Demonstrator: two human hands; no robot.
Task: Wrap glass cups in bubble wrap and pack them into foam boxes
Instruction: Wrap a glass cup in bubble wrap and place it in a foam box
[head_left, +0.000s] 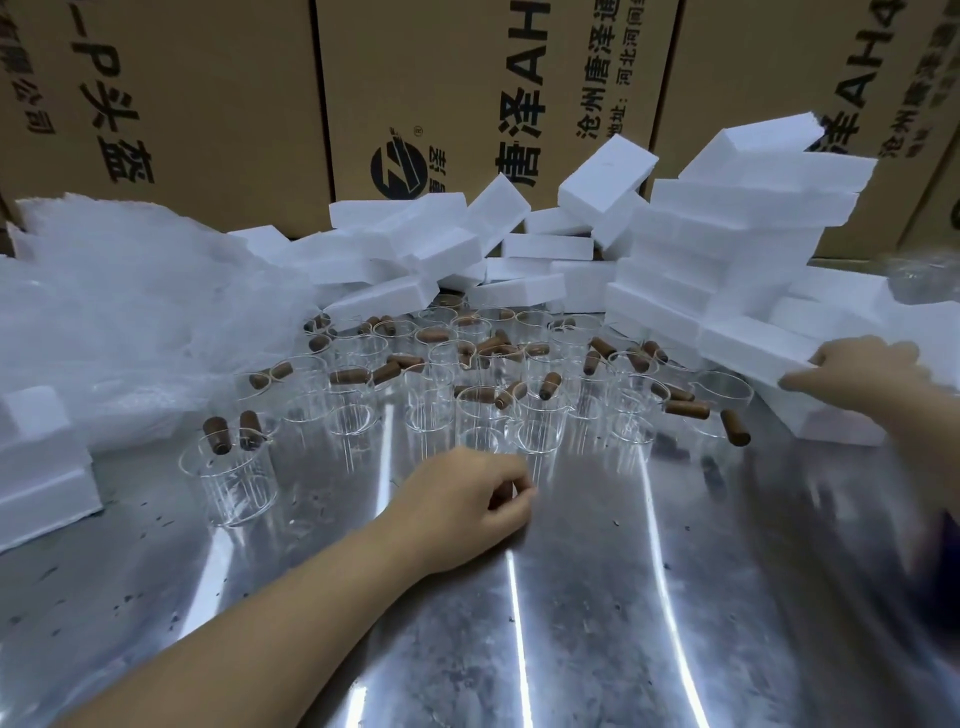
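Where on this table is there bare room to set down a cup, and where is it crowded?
Bare: the near half of the steel table, from the left hand and front glass cups to the near edge. Crowded: cups fill the middle, bubble wrap the left, foam boxes the back and right, where the right hand grips one.

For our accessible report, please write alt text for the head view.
The left hand holds a cup's brown handle while the right hand grips a foam box from a stack. Many cups stand on a metal table, bubble wrap at left.
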